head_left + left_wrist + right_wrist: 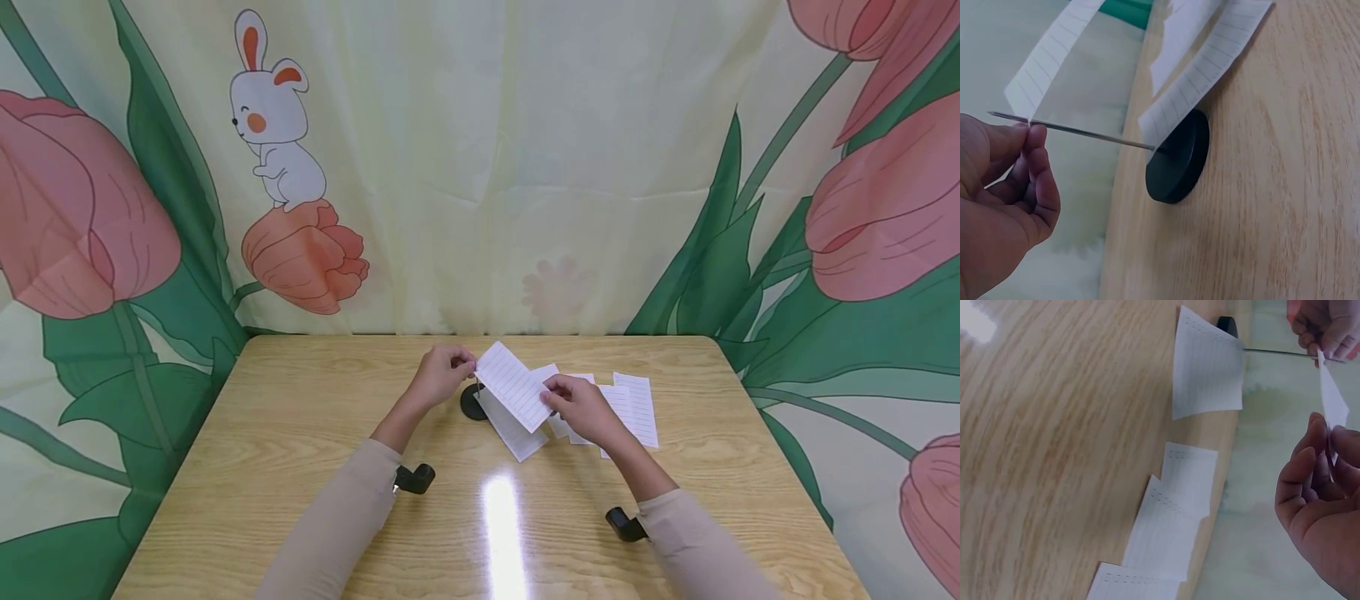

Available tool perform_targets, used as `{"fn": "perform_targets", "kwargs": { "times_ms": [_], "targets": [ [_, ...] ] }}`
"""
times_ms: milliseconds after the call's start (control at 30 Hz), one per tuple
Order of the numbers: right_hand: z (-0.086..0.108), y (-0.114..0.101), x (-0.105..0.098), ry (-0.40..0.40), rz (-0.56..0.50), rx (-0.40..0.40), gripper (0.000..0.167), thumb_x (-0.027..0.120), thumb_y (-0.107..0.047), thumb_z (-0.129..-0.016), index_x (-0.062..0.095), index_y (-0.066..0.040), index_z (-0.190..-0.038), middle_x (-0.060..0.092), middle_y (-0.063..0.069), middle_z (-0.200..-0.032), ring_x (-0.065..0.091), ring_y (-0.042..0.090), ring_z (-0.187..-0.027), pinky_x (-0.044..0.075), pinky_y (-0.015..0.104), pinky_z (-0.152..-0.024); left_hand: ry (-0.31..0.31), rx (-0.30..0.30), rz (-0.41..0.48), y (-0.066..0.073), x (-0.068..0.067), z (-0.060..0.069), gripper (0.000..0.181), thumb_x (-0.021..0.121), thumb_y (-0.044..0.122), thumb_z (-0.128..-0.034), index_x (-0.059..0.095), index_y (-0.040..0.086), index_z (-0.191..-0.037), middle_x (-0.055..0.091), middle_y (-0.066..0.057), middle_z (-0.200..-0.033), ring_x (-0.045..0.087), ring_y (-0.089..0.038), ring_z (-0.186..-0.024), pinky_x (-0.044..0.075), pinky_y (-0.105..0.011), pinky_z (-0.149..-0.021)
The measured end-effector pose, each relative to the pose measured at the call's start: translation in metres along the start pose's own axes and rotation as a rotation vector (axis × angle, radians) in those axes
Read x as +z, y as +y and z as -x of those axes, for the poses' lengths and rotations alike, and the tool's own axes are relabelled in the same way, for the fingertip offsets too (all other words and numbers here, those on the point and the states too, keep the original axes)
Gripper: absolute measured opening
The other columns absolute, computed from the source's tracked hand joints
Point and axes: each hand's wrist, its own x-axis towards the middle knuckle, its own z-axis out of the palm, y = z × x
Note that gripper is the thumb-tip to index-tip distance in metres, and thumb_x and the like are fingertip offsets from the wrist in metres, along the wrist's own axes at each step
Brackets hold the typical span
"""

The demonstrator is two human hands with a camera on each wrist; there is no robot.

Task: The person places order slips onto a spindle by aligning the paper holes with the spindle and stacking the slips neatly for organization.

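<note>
head view looks forward-down; wrist views (closer, tilted) share the spike point(1094, 134).

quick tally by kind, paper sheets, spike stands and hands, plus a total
Paper sheets: 6 visible (1 held sheet, 1 lower sheet at the spike's base, 4 partly overlapping loose sheets)
Spike stand: 1
Hands: 2 (left hand, right hand)
Total: 9
</note>
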Motion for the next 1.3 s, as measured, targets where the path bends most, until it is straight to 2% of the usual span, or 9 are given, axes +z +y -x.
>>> {"fn": "perform_targets", "kwargs": {
  "times_ms": [133, 400, 667, 967, 1167, 1300],
  "targets": [
    [-0.001, 0.003, 0.004, 0.016, 0.034, 0.010, 0.016, 0.060, -0.016, -0.105, 0.073, -0.007, -0.108, 0.069, 0.004, -0.087, 0.065, 0.033, -0.087, 0.050, 0.030, -0.069, -0.005, -0.001, -0.005, -0.004, 0.002, -0.002, 0.011, 0.065, 0.006, -0.1011, 0.074, 0.003, -0.099, 0.072, -0.011, -0.092, 0.060, -0.019, -0.081, 0.049, -0.027, -0.068],
    [0.000, 0.013, 0.017, 0.058, 0.108, -0.009, 0.013, 0.064, -0.012, -0.100, 0.075, -0.004, -0.103, 0.070, 0.001, -0.084, 0.058, 0.011, -0.077, 0.048, 0.027, -0.068, -0.009, -0.009, -0.022, -0.011, 0.007, -0.002, 0.010, 0.067, 0.007, -0.0998, 0.076, 0.005, -0.095, 0.071, -0.007, -0.091, 0.059, -0.018, -0.082, 0.049, -0.027, -0.069],
    [0.001, 0.021, 0.028, 0.046, 0.142, 0.040, 0.009, 0.069, -0.012, -0.099, 0.073, -0.007, -0.104, 0.067, 0.000, -0.086, 0.056, 0.013, -0.077, 0.046, 0.025, -0.066, -0.026, -0.013, -0.040, -0.021, 0.013, -0.004, 0.012, 0.068, 0.006, -0.0991, 0.076, 0.004, -0.091, 0.073, -0.011, -0.088, 0.058, -0.015, -0.080, 0.047, -0.026, -0.069],
    [0.003, 0.029, 0.040, 0.045, 0.215, 0.022, 0.009, 0.074, -0.012, -0.095, 0.070, -0.006, -0.101, 0.067, -0.003, -0.082, 0.058, 0.011, -0.077, 0.049, 0.031, -0.074, -0.041, -0.040, -0.056, -0.032, 0.021, -0.006, 0.012, 0.067, 0.005, -0.0990, 0.076, 0.004, -0.090, 0.069, -0.005, -0.085, 0.058, -0.014, -0.080, 0.048, -0.025, -0.070],
    [0.003, 0.032, 0.045, 0.058, 0.233, 0.011, 0.009, 0.074, -0.012, -0.094, 0.069, -0.006, -0.100, 0.068, -0.002, -0.080, 0.060, 0.011, -0.076, 0.051, 0.033, -0.073, -0.050, -0.095, -0.053, -0.040, 0.027, -0.007, 0.011, 0.068, 0.007, -0.0991, 0.076, 0.005, -0.091, 0.068, -0.006, -0.088, 0.056, -0.017, -0.083, 0.046, -0.026, -0.072],
    [0.004, 0.033, 0.045, 0.059, 0.254, 0.006, 0.009, 0.074, -0.011, -0.094, 0.069, -0.005, -0.099, 0.069, -0.001, -0.079, 0.061, 0.010, -0.074, 0.052, 0.032, -0.070, -0.045, -0.103, -0.063, -0.044, 0.030, -0.006, 0.011, 0.068, 0.008, -0.0989, 0.076, 0.004, -0.092, 0.068, -0.006, -0.088, 0.057, -0.015, -0.081, 0.046, -0.025, -0.070]
  ]
}}
